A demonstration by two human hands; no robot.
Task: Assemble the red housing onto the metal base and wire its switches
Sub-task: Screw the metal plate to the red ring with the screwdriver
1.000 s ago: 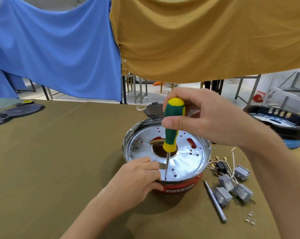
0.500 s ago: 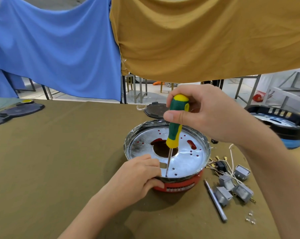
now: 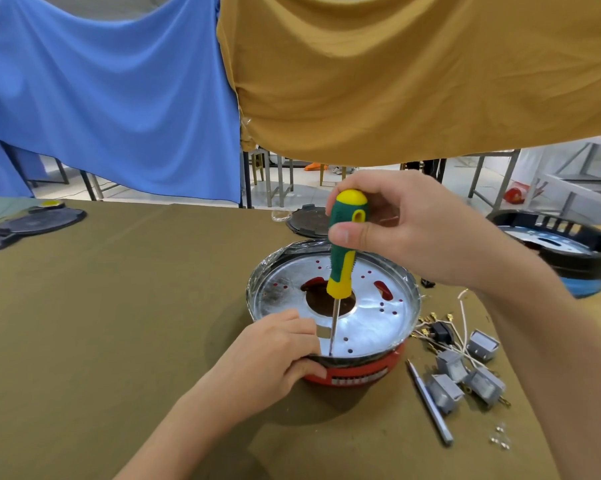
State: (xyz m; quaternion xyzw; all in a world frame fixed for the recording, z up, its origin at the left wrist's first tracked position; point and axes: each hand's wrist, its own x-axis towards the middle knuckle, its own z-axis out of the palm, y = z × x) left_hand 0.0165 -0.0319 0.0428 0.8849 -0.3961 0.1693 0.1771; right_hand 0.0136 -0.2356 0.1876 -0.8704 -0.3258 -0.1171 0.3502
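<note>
Screwdriver [image 3: 344, 258] gripped upright by right hand [image 3: 413, 230], tip at near edge of metal base [image 3: 371, 323] seated on red housing [image 3: 358, 374]; left hand [image 3: 275, 355] clasps the rim, likely steadying it.

Blue cloth [image 3: 112, 98], ochre cloth [image 3: 413, 74], black ring housing [image 3: 551, 244], black discs [image 3: 39, 221] far left

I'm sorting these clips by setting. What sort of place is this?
Probably a workshop or assembly bench. A cloth-covered table holds loose grey switches with wires, and the right hand drives a screwdriver into a metal base on a red housing. Metal-framed tables stand behind.
</note>
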